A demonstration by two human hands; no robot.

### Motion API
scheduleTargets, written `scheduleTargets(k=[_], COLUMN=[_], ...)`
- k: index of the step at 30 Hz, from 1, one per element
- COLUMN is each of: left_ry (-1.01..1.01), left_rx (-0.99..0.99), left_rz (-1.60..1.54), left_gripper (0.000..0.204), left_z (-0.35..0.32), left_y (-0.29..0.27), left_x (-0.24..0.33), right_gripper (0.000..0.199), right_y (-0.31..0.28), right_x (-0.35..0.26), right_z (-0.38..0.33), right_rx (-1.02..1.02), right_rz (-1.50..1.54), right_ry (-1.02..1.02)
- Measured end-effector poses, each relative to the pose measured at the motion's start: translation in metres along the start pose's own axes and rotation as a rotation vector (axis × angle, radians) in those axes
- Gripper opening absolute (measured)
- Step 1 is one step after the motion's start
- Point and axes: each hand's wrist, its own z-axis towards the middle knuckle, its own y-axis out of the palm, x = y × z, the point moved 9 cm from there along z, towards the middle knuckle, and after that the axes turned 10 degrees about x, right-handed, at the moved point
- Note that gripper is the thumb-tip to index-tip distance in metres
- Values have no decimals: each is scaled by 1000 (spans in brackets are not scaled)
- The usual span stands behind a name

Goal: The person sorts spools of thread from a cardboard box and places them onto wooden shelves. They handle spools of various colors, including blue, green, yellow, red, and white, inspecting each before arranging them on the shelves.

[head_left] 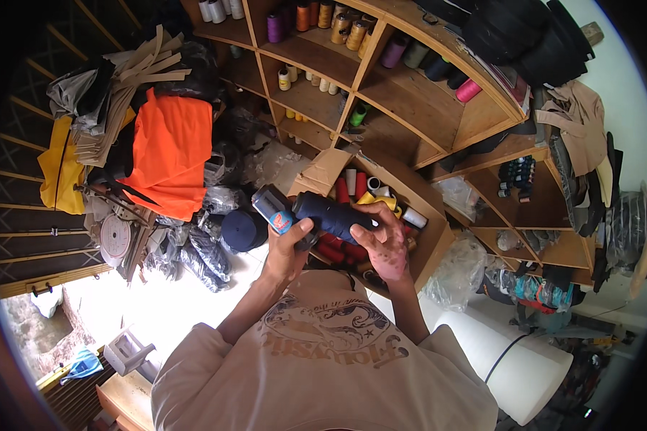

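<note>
Left hand (286, 253) and right hand (387, 248) are held close together by an open cardboard box (431, 249). A dark thread spool (268, 202) with a blue-and-red label is gripped by the left; just to its right, a navy thread spool (329, 215) is clasped by the right. Red spools (361, 184) are contained in the box. Far wooden shelves (415, 108) are partly filled with more spools; at left, orange cloth (171, 147) is draped.
</note>
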Motion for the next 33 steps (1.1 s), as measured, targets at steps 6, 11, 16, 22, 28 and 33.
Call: scheduleTargets(k=[6,11,16,22,28,33], left_ry=[68,49,32,19,66,121], left_rx=[59,45,3,-34,22,47], left_rz=[-66,-32,97,52,-5,-1], left_gripper=[50,49,56,50,48,45], left_z=[1,-1,0,-10,-7,-5], left_y=[-1,-4,-12,2,12,17], left_x=[14,11,-1,1,20,19], right_gripper=[12,8,19,19,27,30], right_y=[-11,-17,-15,-5,19,18], right_x=[21,3,-7,13,57,80], right_z=[2,8,21,33,12,-6], right_rx=[-35,-31,-72,-112,-238,77], right_rz=[12,-135,306,36,418,685], right_ry=[34,-171,-82,-63,43,252])
